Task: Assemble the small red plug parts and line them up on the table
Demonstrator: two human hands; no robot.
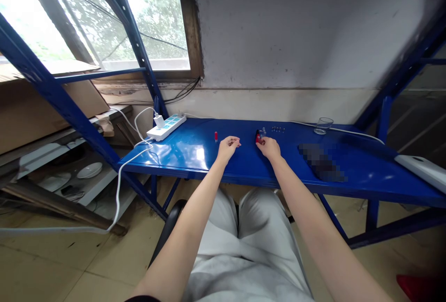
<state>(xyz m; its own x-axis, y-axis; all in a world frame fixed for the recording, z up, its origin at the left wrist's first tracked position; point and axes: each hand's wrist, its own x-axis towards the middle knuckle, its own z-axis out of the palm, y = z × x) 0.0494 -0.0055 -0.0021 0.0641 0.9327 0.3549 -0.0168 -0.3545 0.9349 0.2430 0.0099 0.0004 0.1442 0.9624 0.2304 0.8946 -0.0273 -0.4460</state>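
My left hand [228,147] hovers over the blue table with its fingertips pinched together. Whatever it may hold is too small to make out. To its left, a small red cylinder with a pale lower end [216,136] stands upright on the table. My right hand [269,147] has its fingers closed on a small red and black object [258,136], partly covered by the fingers. Just behind that hand are small clear bluish pieces [263,131]. Several tiny metallic-looking pieces [278,129] lie in rows to the right.
The blue table [188,153] holds a white power strip [167,127] with a plug and cable at left. A clear glass [323,126] stands at the back right, near a blurred dark item [321,161]. A white object [423,171] sits at the right edge.
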